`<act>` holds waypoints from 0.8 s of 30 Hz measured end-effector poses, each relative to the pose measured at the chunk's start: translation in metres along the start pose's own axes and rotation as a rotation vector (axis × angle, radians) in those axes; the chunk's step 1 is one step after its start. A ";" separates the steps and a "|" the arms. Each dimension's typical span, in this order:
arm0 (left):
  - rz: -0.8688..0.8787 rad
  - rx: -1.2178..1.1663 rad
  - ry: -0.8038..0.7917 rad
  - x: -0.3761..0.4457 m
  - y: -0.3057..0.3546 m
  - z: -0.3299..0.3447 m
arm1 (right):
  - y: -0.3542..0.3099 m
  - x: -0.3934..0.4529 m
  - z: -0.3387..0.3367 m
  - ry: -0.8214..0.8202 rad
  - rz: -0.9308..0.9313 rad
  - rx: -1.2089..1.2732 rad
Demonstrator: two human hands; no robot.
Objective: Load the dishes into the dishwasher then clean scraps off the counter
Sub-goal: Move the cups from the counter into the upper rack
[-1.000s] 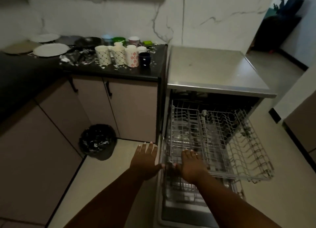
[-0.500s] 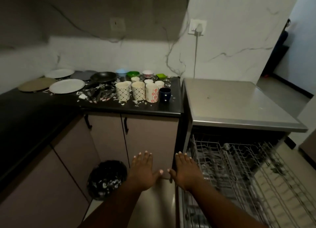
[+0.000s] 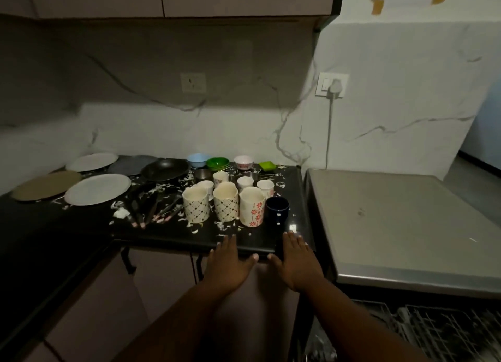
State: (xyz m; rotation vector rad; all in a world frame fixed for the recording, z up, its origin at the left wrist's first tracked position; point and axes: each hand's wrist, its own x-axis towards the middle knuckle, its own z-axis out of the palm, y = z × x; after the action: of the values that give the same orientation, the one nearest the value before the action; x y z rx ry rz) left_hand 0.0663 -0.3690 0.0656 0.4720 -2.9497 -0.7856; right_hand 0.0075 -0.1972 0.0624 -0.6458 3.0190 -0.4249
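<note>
The person has lifted both hands away from the pulled-out dishwasher rack (image 3: 444, 332), where they were a second ago, and now holds them over the front edge of the black counter (image 3: 81, 226). The left hand (image 3: 229, 264) and the right hand (image 3: 296, 262) are side by side, palms down, fingers stretched and a little spread, thumbs pointing toward each other, and they hold nothing. The view has also risen from the floor to the counter, so the rack is seen only in the lower right corner, under the steel dishwasher top (image 3: 406, 220). I think this means the rack is ready and the loading is about to begin; no dish is taken yet. The dishes all wait on the counter: the patterned mugs (image 3: 225, 204) and a dark blue cup (image 3: 277, 209) stand nearest to the hands, smaller cups behind them, then the coloured bowls (image 3: 217, 163) at the wall, and the plates (image 3: 97, 188) and a dark pan (image 3: 165, 169) to the left. Utensils (image 3: 154, 209) lie between the plates and the mugs. White scraps (image 3: 120, 212) are scattered around everything (these come last, after the dishes). The nearest mugs seem the likely first pick.
</note>
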 end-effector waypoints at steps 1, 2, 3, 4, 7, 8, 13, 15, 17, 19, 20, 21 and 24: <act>-0.018 -0.101 0.010 0.011 0.004 0.002 | 0.002 0.008 -0.001 0.025 0.009 0.023; -0.042 -0.226 0.017 0.023 0.008 0.003 | 0.006 0.017 -0.001 0.048 0.016 0.058; -0.058 -0.359 0.034 0.036 0.012 0.004 | 0.008 0.025 -0.002 0.075 0.029 0.107; -0.076 -0.475 0.049 0.049 0.016 0.004 | 0.011 0.033 -0.003 0.103 0.050 0.168; -0.076 -0.608 0.113 0.090 0.028 0.003 | 0.018 0.060 -0.005 0.171 0.117 0.407; -0.086 -0.627 0.131 0.102 0.031 0.004 | 0.022 0.071 -0.004 0.195 0.140 0.472; -0.095 -0.590 0.194 0.147 0.026 0.015 | 0.027 0.111 -0.001 0.302 0.266 0.710; -0.105 -0.525 0.193 0.158 0.023 0.019 | 0.024 0.124 -0.001 0.318 0.296 0.754; -0.131 -0.492 0.193 0.163 0.024 0.021 | 0.018 0.135 0.002 0.307 0.316 0.774; -0.143 -0.467 0.199 0.165 0.024 0.024 | 0.012 0.145 0.007 0.304 0.324 0.789; -0.137 -0.470 0.203 0.165 0.023 0.026 | 0.010 0.149 0.011 0.315 0.327 0.800; -0.131 -0.480 0.206 0.164 0.023 0.027 | 0.009 0.152 0.015 0.334 0.333 0.816; -0.157 -0.520 0.193 0.165 0.024 0.029 | 0.004 0.157 0.021 0.382 0.370 0.848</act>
State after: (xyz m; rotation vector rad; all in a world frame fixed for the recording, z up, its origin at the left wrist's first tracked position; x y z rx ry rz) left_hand -0.1013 -0.3855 0.0479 0.6880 -2.4204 -1.3793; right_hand -0.1361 -0.2625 0.0458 0.0660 2.7198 -1.7911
